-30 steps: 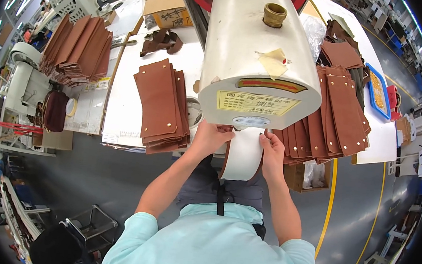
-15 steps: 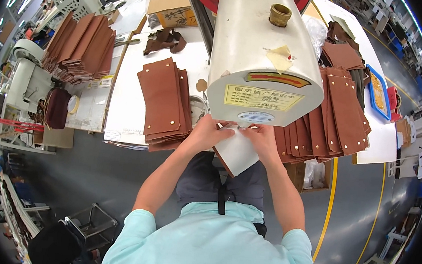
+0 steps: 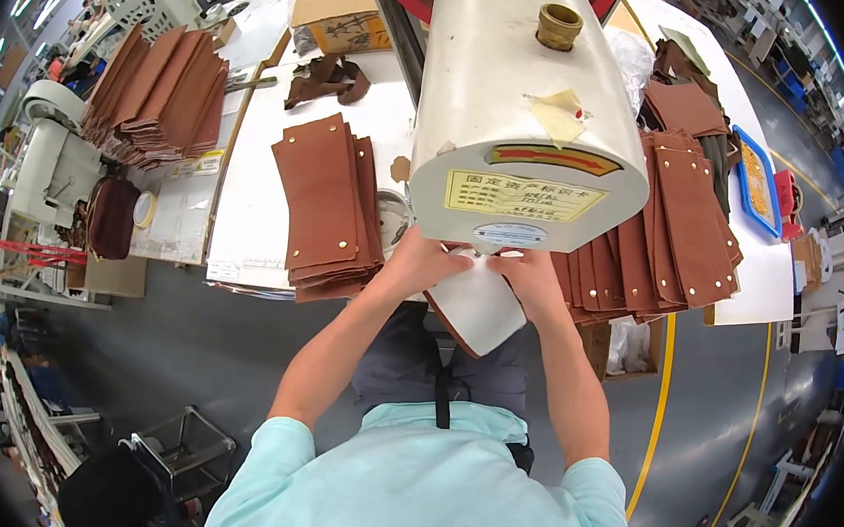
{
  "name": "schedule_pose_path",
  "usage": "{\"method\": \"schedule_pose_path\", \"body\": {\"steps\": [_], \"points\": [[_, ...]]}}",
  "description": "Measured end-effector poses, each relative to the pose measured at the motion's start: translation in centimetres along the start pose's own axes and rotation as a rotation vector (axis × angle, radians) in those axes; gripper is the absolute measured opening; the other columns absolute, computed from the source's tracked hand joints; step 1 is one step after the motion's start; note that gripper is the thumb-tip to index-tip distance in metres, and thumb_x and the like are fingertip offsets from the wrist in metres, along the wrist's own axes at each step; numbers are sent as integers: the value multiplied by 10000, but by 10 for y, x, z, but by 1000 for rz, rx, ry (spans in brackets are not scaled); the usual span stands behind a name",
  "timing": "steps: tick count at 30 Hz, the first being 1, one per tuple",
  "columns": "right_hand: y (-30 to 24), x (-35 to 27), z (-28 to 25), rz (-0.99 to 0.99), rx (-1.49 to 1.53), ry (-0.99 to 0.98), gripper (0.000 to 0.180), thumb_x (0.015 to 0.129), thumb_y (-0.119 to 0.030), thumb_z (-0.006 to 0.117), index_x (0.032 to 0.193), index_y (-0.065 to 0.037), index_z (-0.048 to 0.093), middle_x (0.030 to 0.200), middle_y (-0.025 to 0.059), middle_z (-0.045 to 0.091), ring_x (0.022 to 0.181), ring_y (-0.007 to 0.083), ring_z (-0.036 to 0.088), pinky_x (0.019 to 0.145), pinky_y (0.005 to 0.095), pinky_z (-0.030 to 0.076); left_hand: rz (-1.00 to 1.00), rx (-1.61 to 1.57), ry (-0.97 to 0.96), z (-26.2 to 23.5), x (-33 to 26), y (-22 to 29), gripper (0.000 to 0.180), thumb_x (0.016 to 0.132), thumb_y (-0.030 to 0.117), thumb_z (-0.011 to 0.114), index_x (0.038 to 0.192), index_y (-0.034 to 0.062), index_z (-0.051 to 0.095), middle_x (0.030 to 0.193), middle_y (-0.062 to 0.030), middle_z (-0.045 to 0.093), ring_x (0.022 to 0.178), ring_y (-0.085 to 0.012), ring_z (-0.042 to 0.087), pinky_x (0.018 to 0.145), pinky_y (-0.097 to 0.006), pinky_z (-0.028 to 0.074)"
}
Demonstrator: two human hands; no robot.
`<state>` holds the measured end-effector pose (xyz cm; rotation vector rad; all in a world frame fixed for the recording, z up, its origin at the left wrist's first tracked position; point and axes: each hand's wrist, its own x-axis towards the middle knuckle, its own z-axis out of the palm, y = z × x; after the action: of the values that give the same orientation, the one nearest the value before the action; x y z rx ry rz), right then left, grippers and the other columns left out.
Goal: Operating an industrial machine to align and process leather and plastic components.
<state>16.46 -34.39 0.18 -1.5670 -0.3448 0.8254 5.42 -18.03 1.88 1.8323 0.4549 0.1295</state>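
Under the front of a big white machine head, both my hands grip a leather panel with its white backing up and a brown edge showing. My left hand pinches its far left part, thumb on top. My right hand holds the far right part the same way. The panel's near corner points toward my lap. Its far end is hidden by the machine head. Left of my hands lies a pile of brown leather panels with brass studs at their corners; to the right is a fanned row of similar panels.
A taller stack of brown panels rests on the left table. Farther back are a cardboard box and dark leather scraps. A blue tray of small brass-coloured parts sits at far right. Below the table's right side is an open box.
The panel has turned a little, its near corner swinging right and more of the white backing showing. My hands stay almost in the same place, still gripping it.
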Motion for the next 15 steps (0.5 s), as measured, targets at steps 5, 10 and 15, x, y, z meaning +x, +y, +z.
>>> {"method": "schedule_pose_path", "body": {"steps": [5,10,15], "points": [[-6,-17,-11,185,-55,38,306,834,-5,722,1110,15,590,954,115,713,802,159,687,696,282,533,-39,-14,7,0,-1,16,421,743,5,751,1158,-6,680,1043,-128,728,959,-219,691,813,-341,539],[-9,-59,-29,177,-260,-100,270,836,-60,748,1058,16,614,870,88,704,738,105,653,673,267,512,13,-34,49,1,-1,11,444,737,-3,751,1174,-9,669,1053,-120,721,960,-215,684,810,-336,537],[15,-95,-83,81,-421,-352,266,827,-83,773,1022,32,634,822,78,702,709,115,658,671,267,515,-257,-215,45,-5,-9,9,437,754,-37,742,1183,-22,661,987,-87,689,848,-148,650,750,-306,529]]}}
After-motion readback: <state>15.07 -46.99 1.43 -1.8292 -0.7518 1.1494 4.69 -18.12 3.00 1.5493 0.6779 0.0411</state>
